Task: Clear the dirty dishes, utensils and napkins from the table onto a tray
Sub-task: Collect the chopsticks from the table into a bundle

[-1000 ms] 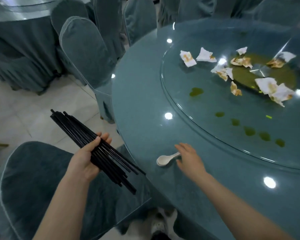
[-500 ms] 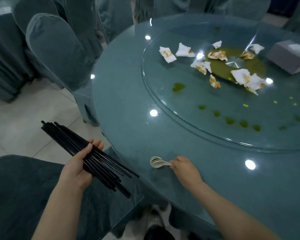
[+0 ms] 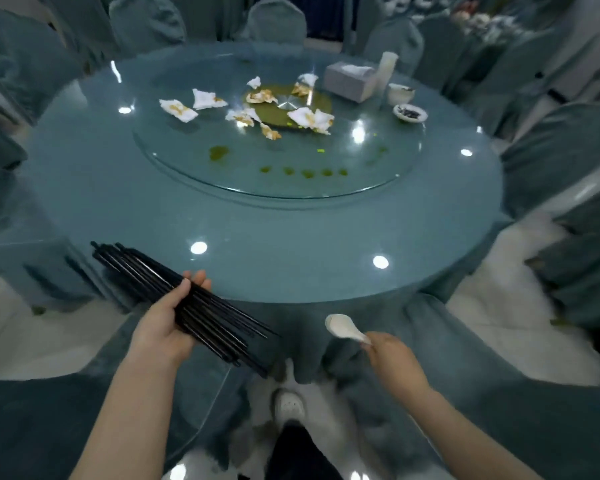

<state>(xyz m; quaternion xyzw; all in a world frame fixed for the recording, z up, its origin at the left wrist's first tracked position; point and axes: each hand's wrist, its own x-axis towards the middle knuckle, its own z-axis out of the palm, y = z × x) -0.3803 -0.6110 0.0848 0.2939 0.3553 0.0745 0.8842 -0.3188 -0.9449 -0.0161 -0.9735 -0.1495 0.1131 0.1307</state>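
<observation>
My left hand (image 3: 165, 323) grips a bundle of several black chopsticks (image 3: 201, 315), held just off the near edge of the round teal table (image 3: 291, 251). My right hand (image 3: 392, 358) pinches the handle of a white ceramic spoon (image 3: 342, 325), bowl pointing up-left, in the air below the table's edge. On the glass turntable (image 3: 378, 161) lie several crumpled, stained white napkins (image 3: 179, 110), some around a green spill (image 3: 284, 109). A small white bowl (image 3: 400, 93) and a saucer with dark scraps (image 3: 409, 113) stand at the far right of the turntable.
A grey tissue box (image 3: 350, 81) and a white cylinder (image 3: 387, 69) stand behind the bowl. Green drips (image 3: 305, 172) dot the glass. Covered teal chairs (image 3: 555, 150) ring the table; one chair (image 3: 465, 393) is right in front of me. My shoe (image 3: 289, 407) shows on the white floor.
My right hand has lifted the white spoon off the table and drawn it back. My view has swung right and pulled back, now showing the whole table. The left hand keeps the chopsticks.
</observation>
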